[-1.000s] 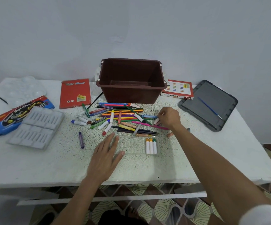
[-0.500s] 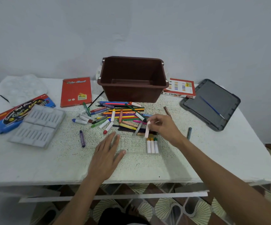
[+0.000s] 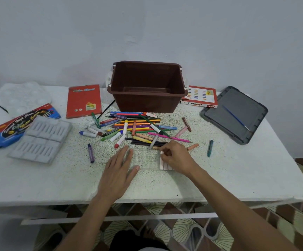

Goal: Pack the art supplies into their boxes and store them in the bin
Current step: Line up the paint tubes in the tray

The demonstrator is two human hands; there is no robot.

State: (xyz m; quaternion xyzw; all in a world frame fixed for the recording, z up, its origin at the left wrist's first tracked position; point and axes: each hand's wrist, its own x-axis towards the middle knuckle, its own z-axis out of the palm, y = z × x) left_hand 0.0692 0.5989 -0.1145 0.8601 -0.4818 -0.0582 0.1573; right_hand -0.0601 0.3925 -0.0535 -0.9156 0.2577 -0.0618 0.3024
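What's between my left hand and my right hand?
In the head view, the clear tray lies between the left hand and the right hand, which pinches a crayon.

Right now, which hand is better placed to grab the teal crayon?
Probably the right hand, once it sets down its pale crayon. The teal crayon lies just to its right; the left hand rests flat on the clear tray, farther away.

Left hand [image 3: 118, 170] flat, palm down, fingers straight; right hand [image 3: 177, 158] fingers curled, pinching.

Bin [image 3: 147, 103] behind crayons [image 3: 138, 126], lid [image 3: 246, 105] right — tray [image 3: 145, 158] perhaps in front
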